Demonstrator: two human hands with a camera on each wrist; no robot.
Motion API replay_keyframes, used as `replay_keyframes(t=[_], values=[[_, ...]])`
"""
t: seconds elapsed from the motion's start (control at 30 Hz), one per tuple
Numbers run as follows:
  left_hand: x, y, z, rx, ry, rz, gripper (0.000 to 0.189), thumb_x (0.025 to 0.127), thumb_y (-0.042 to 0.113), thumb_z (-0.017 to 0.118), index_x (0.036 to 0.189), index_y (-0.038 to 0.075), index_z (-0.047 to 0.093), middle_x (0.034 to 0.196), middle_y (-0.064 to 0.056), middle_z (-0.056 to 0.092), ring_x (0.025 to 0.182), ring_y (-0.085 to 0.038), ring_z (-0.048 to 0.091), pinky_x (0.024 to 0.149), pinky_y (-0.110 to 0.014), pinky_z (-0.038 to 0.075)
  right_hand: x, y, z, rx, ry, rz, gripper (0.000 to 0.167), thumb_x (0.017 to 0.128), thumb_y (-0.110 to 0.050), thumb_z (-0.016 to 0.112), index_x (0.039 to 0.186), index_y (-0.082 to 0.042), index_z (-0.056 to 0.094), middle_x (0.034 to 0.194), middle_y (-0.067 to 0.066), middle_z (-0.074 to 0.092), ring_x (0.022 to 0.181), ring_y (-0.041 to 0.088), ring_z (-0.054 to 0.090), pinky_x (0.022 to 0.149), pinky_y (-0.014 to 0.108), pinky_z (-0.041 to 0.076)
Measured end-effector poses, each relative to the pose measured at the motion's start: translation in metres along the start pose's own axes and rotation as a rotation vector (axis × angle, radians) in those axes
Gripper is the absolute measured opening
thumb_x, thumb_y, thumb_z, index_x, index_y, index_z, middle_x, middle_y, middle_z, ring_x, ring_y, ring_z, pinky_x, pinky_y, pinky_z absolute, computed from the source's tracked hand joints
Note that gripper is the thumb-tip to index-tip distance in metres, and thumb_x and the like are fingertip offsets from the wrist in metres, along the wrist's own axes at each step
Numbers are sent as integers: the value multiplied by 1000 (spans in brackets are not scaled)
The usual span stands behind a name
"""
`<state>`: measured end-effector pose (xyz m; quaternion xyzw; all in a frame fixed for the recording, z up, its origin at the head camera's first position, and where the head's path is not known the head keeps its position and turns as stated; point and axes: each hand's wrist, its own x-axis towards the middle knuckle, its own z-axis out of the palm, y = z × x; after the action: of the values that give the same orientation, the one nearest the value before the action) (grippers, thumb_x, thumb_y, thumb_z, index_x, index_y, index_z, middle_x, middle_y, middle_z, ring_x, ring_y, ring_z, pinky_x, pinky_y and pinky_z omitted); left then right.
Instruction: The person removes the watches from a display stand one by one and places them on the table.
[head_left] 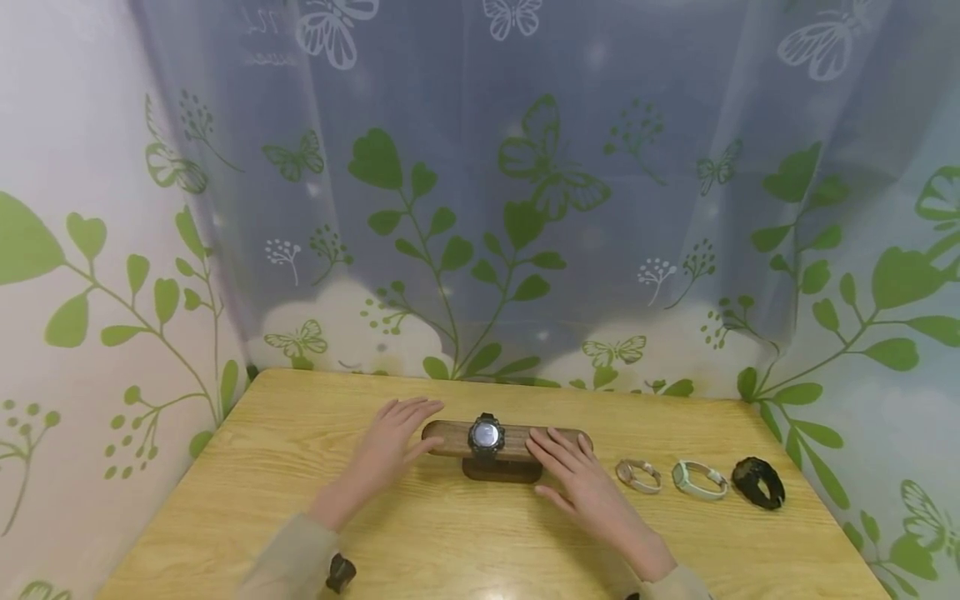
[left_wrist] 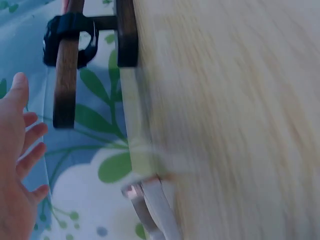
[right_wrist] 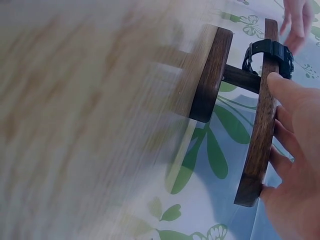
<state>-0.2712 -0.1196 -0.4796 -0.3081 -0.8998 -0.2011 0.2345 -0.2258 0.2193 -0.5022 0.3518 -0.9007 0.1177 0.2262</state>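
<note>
A dark wooden watch stand (head_left: 517,442), a T-shaped bar on a base, stands on the table with a black digital watch (head_left: 487,434) strapped round its bar. Beside the left end of the bar is my left hand (head_left: 386,446), its fingers extended; the left wrist view shows it apart from the bar, holding nothing. The fingers of my right hand (head_left: 588,496) lie against the bar's right part. In the right wrist view, one of the fingers (right_wrist: 287,87) touches the wood near the watch. A light-strapped watch (left_wrist: 155,207) lies low in the left wrist view.
To the right of the stand lie a pinkish watch (head_left: 639,476), a pale green watch (head_left: 700,480) and a black watch (head_left: 758,483) in a row on the wooden table (head_left: 450,542). A patterned curtain (head_left: 465,208) hangs behind and along both sides.
</note>
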Motion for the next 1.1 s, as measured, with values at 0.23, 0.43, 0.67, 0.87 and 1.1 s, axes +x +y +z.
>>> replay_keyframes(t=[0.23, 0.43, 0.67, 0.87, 1.1], values=[[18, 21, 15, -55, 4, 77, 61, 91, 39, 73, 140, 5, 58, 137, -14, 63, 131, -36, 55, 116, -60, 34, 0, 0, -2, 9, -2, 5, 70, 90, -25, 77, 150, -7, 49, 156, 11, 46, 144, 37, 40, 112, 70, 28], [23, 31, 26, -79, -71, 53, 66, 92, 47, 71, 143, 9, 56, 142, -9, 61, 135, -31, 52, 118, -58, 32, 0, 0, -2, 7, -11, 6, 69, 90, -26, 77, 151, -7, 49, 156, 12, 46, 144, 37, 40, 112, 70, 29], [25, 36, 35, -95, -93, 51, 68, 90, 48, 72, 143, 10, 55, 142, -9, 61, 135, -31, 52, 118, -60, 31, 0, 0, -2, 23, -11, -4, 68, 92, -26, 75, 151, -7, 48, 156, 12, 45, 144, 38, 40, 112, 70, 29], [26, 36, 40, -101, -93, 56, 73, 86, 49, 75, 144, 10, 55, 140, -10, 61, 135, -31, 52, 119, -59, 30, 0, 0, -2, 14, -15, 8, 68, 91, -26, 76, 150, -7, 49, 156, 11, 46, 144, 37, 40, 113, 70, 28], [26, 35, 43, -97, -63, 69, 69, 85, 47, 77, 141, 13, 57, 138, -9, 64, 133, -31, 54, 118, -59, 32, 0, -1, -4, 23, -27, 10, 67, 93, -27, 74, 151, -8, 48, 157, 11, 45, 145, 36, 39, 113, 70, 29]])
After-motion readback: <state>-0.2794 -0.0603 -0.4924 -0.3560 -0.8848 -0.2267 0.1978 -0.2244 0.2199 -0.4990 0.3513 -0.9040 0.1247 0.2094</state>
